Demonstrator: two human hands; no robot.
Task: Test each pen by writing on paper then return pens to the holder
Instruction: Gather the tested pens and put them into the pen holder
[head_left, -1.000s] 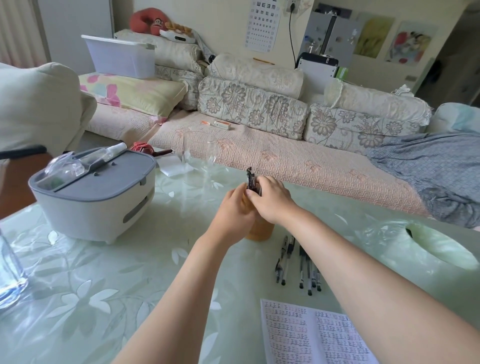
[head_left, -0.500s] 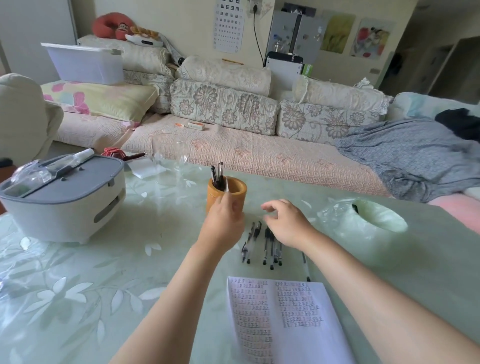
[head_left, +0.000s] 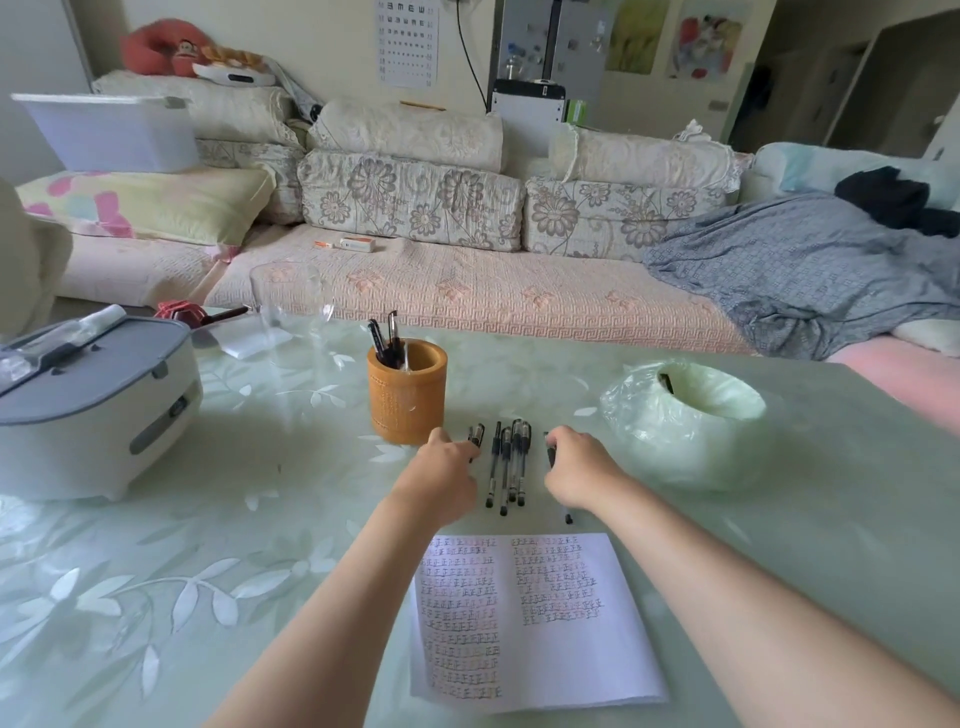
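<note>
The person's right hand lay with fingers curled over the rightmost pen, apparently pinching it near the cap. The left hand had its fingertips down on the leftmost pen. Whether it gripped or only touched could not be told.

The step in hand looked like picking the next pen to test. It would go best one pen at a time: lift it clear of the row so the neighbours did not roll, uncap it, and write on a bare part of the paper (the right column had room lower down) so that a fresh mark could be told from the old ones. The free hand would serve better steadying the sheet on the slick table. A tested pen should go tip-down into the holder, which stood just beyond the row.

Counted: one holder with two dark pens upright in it — possibly a third, pale one — and six pens lying on the table, four of them loose between the hands. One sheet of paper, two columns of marks.
</note>
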